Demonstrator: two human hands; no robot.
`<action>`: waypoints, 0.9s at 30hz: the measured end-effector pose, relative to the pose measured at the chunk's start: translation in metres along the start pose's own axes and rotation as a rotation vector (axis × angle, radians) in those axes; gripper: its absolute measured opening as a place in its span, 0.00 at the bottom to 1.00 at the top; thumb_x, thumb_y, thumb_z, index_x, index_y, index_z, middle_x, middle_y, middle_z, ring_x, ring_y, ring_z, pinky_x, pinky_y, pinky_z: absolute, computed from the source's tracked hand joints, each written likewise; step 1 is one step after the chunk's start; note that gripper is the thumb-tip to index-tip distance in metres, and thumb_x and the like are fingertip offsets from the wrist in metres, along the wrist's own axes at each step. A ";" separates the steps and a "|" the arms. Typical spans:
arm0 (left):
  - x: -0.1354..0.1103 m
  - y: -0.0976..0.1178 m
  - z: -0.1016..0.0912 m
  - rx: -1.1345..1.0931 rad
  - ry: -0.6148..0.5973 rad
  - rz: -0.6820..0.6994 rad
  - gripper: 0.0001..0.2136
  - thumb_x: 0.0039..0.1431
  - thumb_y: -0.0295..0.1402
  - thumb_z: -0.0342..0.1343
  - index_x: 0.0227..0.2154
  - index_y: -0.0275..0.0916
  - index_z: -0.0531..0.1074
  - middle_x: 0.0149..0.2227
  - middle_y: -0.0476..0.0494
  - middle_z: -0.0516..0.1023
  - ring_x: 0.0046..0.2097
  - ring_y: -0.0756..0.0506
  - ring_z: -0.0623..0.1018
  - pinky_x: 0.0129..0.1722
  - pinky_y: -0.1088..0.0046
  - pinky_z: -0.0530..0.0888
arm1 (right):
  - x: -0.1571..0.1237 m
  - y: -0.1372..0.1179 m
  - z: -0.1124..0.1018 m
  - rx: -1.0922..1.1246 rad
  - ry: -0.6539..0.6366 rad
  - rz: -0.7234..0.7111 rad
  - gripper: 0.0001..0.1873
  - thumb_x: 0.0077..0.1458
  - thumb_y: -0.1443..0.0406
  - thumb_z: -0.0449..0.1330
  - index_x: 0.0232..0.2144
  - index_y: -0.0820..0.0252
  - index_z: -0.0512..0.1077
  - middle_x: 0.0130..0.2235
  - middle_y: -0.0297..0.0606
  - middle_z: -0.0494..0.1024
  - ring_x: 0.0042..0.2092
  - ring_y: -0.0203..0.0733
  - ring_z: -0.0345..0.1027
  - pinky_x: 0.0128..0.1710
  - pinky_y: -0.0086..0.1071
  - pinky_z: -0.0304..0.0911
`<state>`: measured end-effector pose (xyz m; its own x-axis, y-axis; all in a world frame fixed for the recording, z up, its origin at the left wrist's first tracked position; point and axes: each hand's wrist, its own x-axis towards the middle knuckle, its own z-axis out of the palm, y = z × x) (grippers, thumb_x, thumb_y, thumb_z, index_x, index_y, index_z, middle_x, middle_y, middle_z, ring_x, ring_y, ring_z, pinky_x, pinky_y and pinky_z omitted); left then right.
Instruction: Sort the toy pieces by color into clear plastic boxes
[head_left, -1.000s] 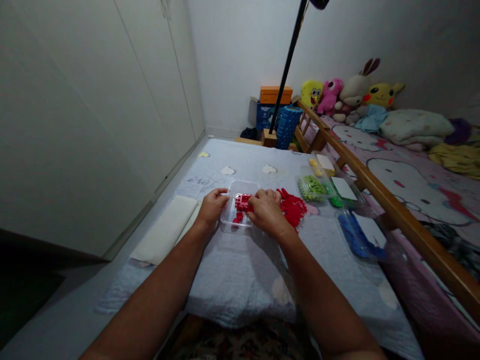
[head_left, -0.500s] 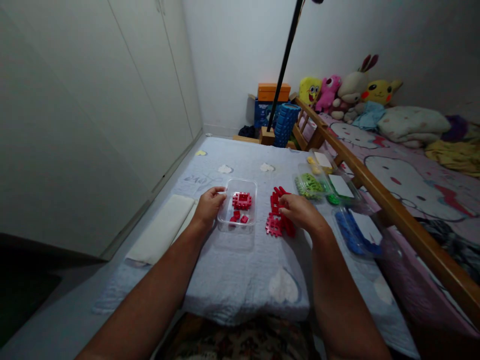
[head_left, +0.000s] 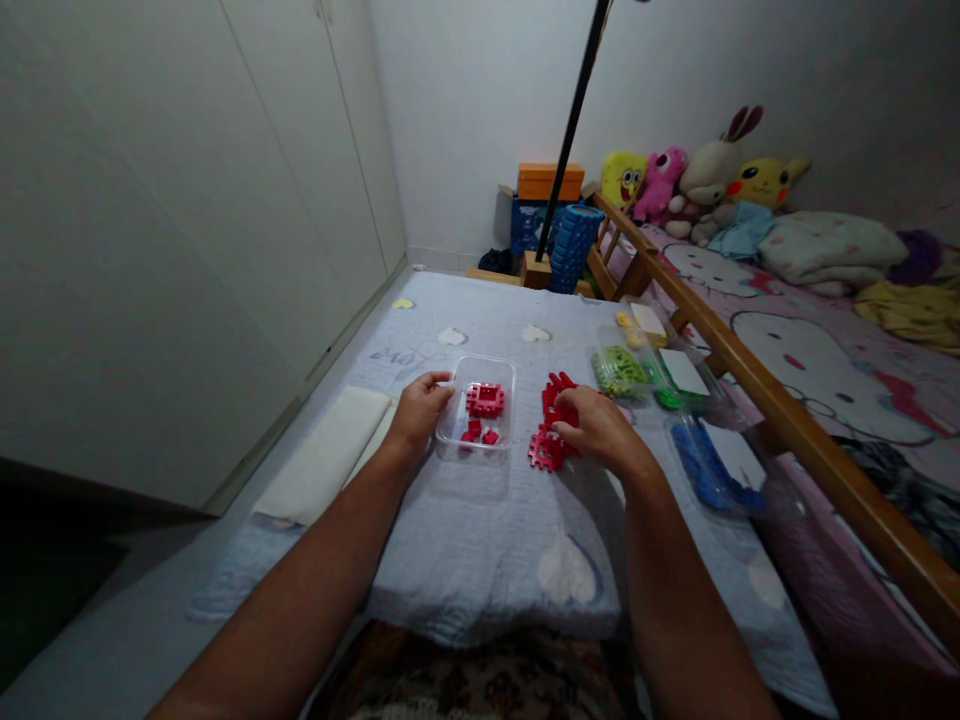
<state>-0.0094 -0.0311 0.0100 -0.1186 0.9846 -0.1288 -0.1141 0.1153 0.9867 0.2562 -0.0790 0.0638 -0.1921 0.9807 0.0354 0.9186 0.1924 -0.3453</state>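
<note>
At the left rim of the clear container [head_left: 501, 375], the left grip [head_left: 422, 410] pinches the wall between thumb and fingers. The right grip [head_left: 598, 425] is lowered over the red pieces [head_left: 545, 448], thumb and fingers curled toward them; whether a piece is pinched cannot be told. These pieces lie loose on the counter [head_left: 487, 550], just beside the container and apart from its right wall. Inside the container, a square red frame [head_left: 485, 410] occupies the middle, with small red parts [head_left: 475, 427] nearer the person. The counter is covered by a pale blue cloth with heart motifs. Left of the left grip lies a folded cream cloth [head_left: 330, 447]. Along the right edge, further clear containers hold light-green pieces [head_left: 619, 368], darker green pieces [head_left: 670, 397], yellow pieces [head_left: 634, 338] and blue pieces [head_left: 699, 460]. Beyond these runs a wooden rail [head_left: 750, 368], bordering a bed with plush toys [head_left: 661, 185].
</note>
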 end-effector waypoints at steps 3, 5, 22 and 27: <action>0.001 -0.002 0.000 -0.008 -0.003 0.002 0.19 0.39 0.37 0.61 0.37 0.36 0.75 0.21 0.56 0.69 0.21 0.53 0.63 0.22 0.76 0.60 | 0.006 -0.018 -0.008 0.171 0.098 -0.142 0.09 0.56 0.71 0.63 0.40 0.59 0.77 0.41 0.39 0.76 0.41 0.40 0.69 0.43 0.33 0.62; 0.002 -0.004 -0.001 -0.009 -0.006 0.004 0.19 0.39 0.37 0.61 0.37 0.36 0.75 0.21 0.56 0.69 0.21 0.53 0.63 0.22 0.76 0.60 | 0.011 -0.034 -0.009 0.258 0.123 -0.230 0.11 0.57 0.72 0.62 0.43 0.58 0.77 0.42 0.39 0.76 0.41 0.39 0.70 0.44 0.33 0.64; 0.006 -0.012 -0.003 -0.075 -0.027 0.009 0.17 0.41 0.36 0.61 0.37 0.36 0.75 0.21 0.55 0.70 0.21 0.53 0.63 0.22 0.76 0.60 | 0.069 -0.096 0.050 0.332 0.106 -0.136 0.09 0.57 0.71 0.61 0.42 0.61 0.73 0.41 0.40 0.80 0.40 0.40 0.71 0.42 0.31 0.63; 0.004 -0.010 -0.002 -0.097 -0.024 -0.001 0.17 0.41 0.36 0.62 0.37 0.36 0.75 0.20 0.56 0.69 0.21 0.53 0.63 0.22 0.77 0.60 | 0.084 -0.105 0.052 0.196 0.103 0.038 0.11 0.59 0.65 0.59 0.44 0.60 0.75 0.43 0.42 0.83 0.43 0.44 0.75 0.42 0.32 0.63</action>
<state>-0.0105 -0.0282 -0.0002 -0.0945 0.9875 -0.1264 -0.2094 0.1044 0.9722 0.1254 -0.0185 0.0540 -0.1135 0.9873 0.1111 0.8381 0.1552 -0.5230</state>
